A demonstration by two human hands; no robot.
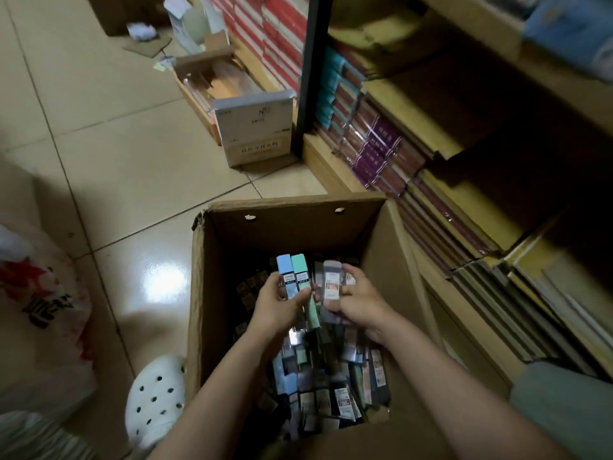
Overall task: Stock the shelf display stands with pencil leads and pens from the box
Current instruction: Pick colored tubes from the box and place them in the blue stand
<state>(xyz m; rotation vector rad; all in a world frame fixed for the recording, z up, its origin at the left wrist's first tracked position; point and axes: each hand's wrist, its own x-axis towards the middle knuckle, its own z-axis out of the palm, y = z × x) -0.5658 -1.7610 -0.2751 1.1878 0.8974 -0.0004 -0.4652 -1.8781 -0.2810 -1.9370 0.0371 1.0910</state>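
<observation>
Two slim cases are gripped upright in the left hand (pixel 277 302), a blue lead case (pixel 285 275) beside a green lead case (pixel 301 277), their coloured caps standing clear above the curled fingers. Just beside them, a clear lead case (pixel 331 280) with a red and white label is pinched between thumb and fingers of the right hand (pixel 356 302). Both hands are held low inside the open cardboard box (pixel 381 247), the two almost touching. Beneath them the box bottom is covered by loose lead cases (pixel 328 386), piled at all angles, dark and pale packs mixed together. Outside the box, a white perforated clog (pixel 156 393) is seen on the glossy tiled floor (pixel 132 167) at the left. To the right, wooden shelves (pixel 444 287) are packed with stacked notebooks (pixel 374 151). Further off, a white carton (pixel 255 127) is set against the shelf's dark post.
</observation>
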